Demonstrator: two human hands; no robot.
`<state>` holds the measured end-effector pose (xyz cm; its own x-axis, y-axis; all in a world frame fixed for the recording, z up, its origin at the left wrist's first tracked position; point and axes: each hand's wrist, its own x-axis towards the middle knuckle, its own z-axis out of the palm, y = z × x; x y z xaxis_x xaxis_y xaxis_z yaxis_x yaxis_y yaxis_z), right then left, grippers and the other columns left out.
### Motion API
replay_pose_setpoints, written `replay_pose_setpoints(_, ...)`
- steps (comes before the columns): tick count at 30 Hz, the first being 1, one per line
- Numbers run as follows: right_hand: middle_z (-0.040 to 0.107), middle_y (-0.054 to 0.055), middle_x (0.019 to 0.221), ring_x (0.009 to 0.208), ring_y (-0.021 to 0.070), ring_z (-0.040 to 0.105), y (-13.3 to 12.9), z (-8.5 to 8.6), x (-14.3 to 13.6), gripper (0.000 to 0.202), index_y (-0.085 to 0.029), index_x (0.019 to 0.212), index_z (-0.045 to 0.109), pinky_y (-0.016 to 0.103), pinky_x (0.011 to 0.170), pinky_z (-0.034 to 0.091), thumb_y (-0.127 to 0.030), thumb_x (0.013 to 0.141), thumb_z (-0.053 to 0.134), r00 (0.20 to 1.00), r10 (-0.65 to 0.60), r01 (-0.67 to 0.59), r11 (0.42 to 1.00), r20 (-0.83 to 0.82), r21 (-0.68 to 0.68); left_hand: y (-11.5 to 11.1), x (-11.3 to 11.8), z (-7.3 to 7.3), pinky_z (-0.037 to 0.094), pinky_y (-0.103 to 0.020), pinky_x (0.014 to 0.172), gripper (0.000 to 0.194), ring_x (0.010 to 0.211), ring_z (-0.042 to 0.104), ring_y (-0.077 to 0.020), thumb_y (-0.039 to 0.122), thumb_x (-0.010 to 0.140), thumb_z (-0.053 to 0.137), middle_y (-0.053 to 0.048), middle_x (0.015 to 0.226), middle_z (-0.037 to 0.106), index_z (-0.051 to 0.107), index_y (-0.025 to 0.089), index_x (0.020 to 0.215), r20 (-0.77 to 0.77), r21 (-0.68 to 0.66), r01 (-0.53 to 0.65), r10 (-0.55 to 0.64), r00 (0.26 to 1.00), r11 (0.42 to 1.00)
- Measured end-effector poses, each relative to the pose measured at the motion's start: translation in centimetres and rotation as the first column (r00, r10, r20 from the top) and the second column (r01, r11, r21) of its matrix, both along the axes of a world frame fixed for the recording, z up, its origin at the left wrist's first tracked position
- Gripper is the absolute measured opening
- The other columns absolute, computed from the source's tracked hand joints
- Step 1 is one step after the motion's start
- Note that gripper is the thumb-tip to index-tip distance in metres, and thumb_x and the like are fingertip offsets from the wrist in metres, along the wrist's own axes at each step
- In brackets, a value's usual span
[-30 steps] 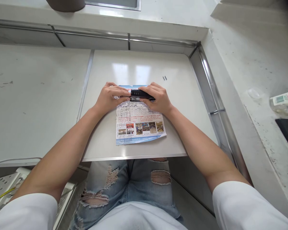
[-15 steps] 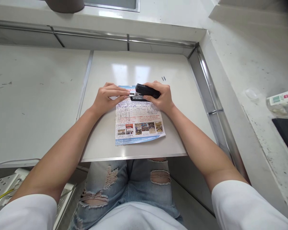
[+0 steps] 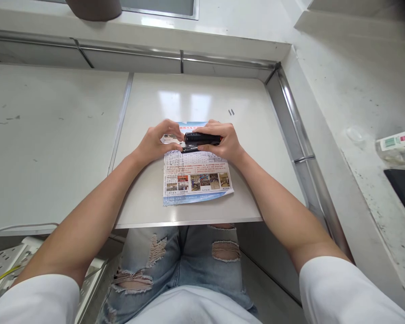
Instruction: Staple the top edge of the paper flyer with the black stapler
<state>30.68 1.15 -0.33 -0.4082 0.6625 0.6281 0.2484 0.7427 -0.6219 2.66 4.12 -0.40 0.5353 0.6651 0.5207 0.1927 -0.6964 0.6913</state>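
Note:
My right hand (image 3: 222,138) is wrapped round the back of a black stapler (image 3: 200,138), its thumb along the lower side. The stapler lies level above a printed sheet (image 3: 199,163), its front end to the left and a gap between its upper and lower arms. At that front end, my left hand (image 3: 164,138) has curled fingers by the upper arm and its thumb against the lower arm. The sheet carries red text, small photos and many staples along its left side; its lower right corner curls up. Both hands partly cover its upper part.
Two short strips of staples (image 3: 231,112) lie on the white table (image 3: 249,180) behind the sheet. Grey scraps (image 3: 13,118) are scattered on the left panel. A metal rail (image 3: 229,60) and raised ledge border the back and right. A bottle (image 3: 398,146) lies on the right ledge.
The stapler has come slightly left and nearer to me and now lies level. My left fingers have gone from straight to curled, and the metal piece sticking out at its front no longer shows.

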Motion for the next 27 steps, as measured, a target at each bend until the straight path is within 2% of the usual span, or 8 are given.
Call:
replay_pose_setpoints(3, 0.078, 0.002, 0.089, 0.078, 0.0185, 0.065, -0.3, 0.1, -0.9, 0.044, -0.027, 0.128, 0.081, 0.041, 0.084, 0.053, -0.057, 0.097, 0.075, 0.999, 0.018, -0.019, 0.999, 0.031, 0.048, -0.1, 0.3, 0.0, 0.064, -0.044, 0.094, 0.054, 0.104, 0.078, -0.0258, 0.063, 0.081, 0.094, -0.004, 0.107, 0.080, 0.065, 0.028, 0.110, 0.033, -0.004, 0.017, -0.017, 0.999, 1.000)
replay_pose_setpoints(11, 0.080, 0.002, 0.096, 0.084, 0.0200, 0.069, -1.4, 0.9, -1.9, 0.038, -0.029, 0.123, 0.080, 0.042, 0.089, 0.056, -0.056, 0.097, 0.072, 0.991, -0.019, 0.015, 0.999, 0.132, 0.031, -0.8, 0.4, 0.8, 0.061, -0.047, 0.098, 0.044, 0.104, 0.073, -0.0266, 0.059, 0.087, 0.088, -0.006, 0.108, 0.077, 0.065, 0.026, 0.104, -0.091, -0.073, -0.020, 0.013, 0.996, 0.997)
replay_pose_setpoints(13, 0.081, 0.003, 0.102, 0.090, 0.0219, 0.072, -1.6, 1.0, -1.7, 0.038, -0.029, 0.123, 0.079, 0.043, 0.092, 0.058, -0.053, 0.096, 0.073, 0.989, -0.078, 0.077, 0.997, 0.124, 0.009, -0.8, 0.5, 1.0, 0.060, -0.047, 0.098, 0.037, 0.104, 0.072, -0.0263, 0.052, 0.089, 0.088, -0.006, 0.109, 0.077, 0.066, 0.026, 0.105, -0.091, -0.048, -0.070, 0.066, 0.994, 0.996)
replay_pose_setpoints(15, 0.081, 0.005, 0.112, 0.099, 0.0250, 0.073, -1.5, 1.0, -1.3, 0.038, -0.028, 0.126, 0.077, 0.046, 0.095, 0.059, -0.049, 0.095, 0.074, 0.974, -0.204, 0.206, 0.978, 0.103, -0.016, -0.6, 0.5, 1.0, 0.058, -0.048, 0.102, 0.026, 0.107, 0.071, -0.0266, 0.042, 0.094, 0.083, -0.006, 0.112, 0.077, 0.067, 0.026, 0.108, -0.101, -0.004, -0.153, 0.152, 0.983, 0.988)
replay_pose_setpoints(18, 0.079, 0.008, 0.121, 0.111, 0.0306, 0.072, -0.7, 0.9, 0.3, 0.039, -0.027, 0.131, 0.074, 0.054, 0.104, 0.058, -0.041, 0.094, 0.073, 0.898, -0.429, 0.434, 0.900, 0.094, -0.032, 0.0, 0.3, 0.6, 0.051, -0.055, 0.114, 0.011, 0.124, 0.065, -0.0310, 0.032, 0.099, 0.074, -0.008, 0.129, 0.075, 0.071, 0.027, 0.108, -0.215, 0.072, -0.216, 0.226, 0.950, 0.974)
replay_pose_setpoints(21, 0.077, 0.012, 0.127, 0.120, 0.0358, 0.069, 0.4, 0.9, 2.5, 0.041, -0.025, 0.133, 0.072, 0.061, 0.112, 0.054, -0.036, 0.094, 0.071, 0.776, -0.619, 0.627, 0.778, 0.122, -0.039, 0.4, 0.1, -0.2, 0.039, -0.065, 0.125, 0.018, 0.146, 0.052, -0.0390, 0.033, 0.099, 0.074, -0.013, 0.154, 0.062, 0.076, 0.026, 0.115, -0.388, 0.093, -0.195, 0.216, 0.896, 0.976)
replay_pose_setpoints(24, 0.076, 0.013, 0.129, 0.122, 0.0387, 0.069, 1.0, 1.1, 4.8, 0.042, -0.025, 0.134, 0.071, 0.065, 0.114, 0.052, -0.033, 0.092, 0.070, 0.662, -0.723, 0.745, 0.664, 0.198, -0.064, 0.7, -0.1, -1.0, 0.026, -0.077, 0.128, 0.034, 0.156, 0.041, -0.0459, 0.037, 0.100, 0.071, -0.017, 0.164, 0.052, 0.074, 0.026, 0.131, -0.490, 0.074, -0.192, 0.204, 0.848, 0.978)
replay_pose_setpoints(27, 0.079, 0.013, 0.125, 0.118, 0.0392, 0.072, 0.9, 1.4, 6.1, 0.040, -0.025, 0.127, 0.073, 0.062, 0.113, 0.053, -0.031, 0.088, 0.071, 0.584, -0.760, 0.806, 0.585, 0.284, -0.090, 0.9, -0.3, -1.1, 0.032, -0.075, 0.126, 0.039, 0.150, 0.048, -0.0456, 0.034, 0.097, 0.070, -0.019, 0.157, 0.057, 0.072, 0.024, 0.135, -0.493, 0.073, -0.190, 0.201, 0.846, 0.979)
